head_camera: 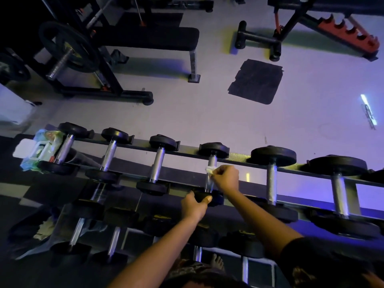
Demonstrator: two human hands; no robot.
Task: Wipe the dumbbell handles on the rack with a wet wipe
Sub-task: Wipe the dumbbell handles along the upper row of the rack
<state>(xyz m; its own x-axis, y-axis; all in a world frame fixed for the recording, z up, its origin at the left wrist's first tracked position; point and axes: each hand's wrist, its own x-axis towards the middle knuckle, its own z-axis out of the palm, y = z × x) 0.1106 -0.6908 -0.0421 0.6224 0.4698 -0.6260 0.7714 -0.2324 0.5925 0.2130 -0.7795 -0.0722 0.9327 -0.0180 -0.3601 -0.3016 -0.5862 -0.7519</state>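
Right hand (226,178) pinching wet wipe (209,169) against dumbbell handle (212,161) on rack (239,157), left hand (195,205) grasping its near weight (216,198).

Dumbbell handles (157,163) on rack (239,160) — bright metal, glossy, partly knurled. Dumbbell heads (273,155) matt black. Rack rails dark painted metal, speckled. Wet wipe (209,169) white, soft, crumpled. Wipes pack (39,150) at rack's left end — glossy plastic.
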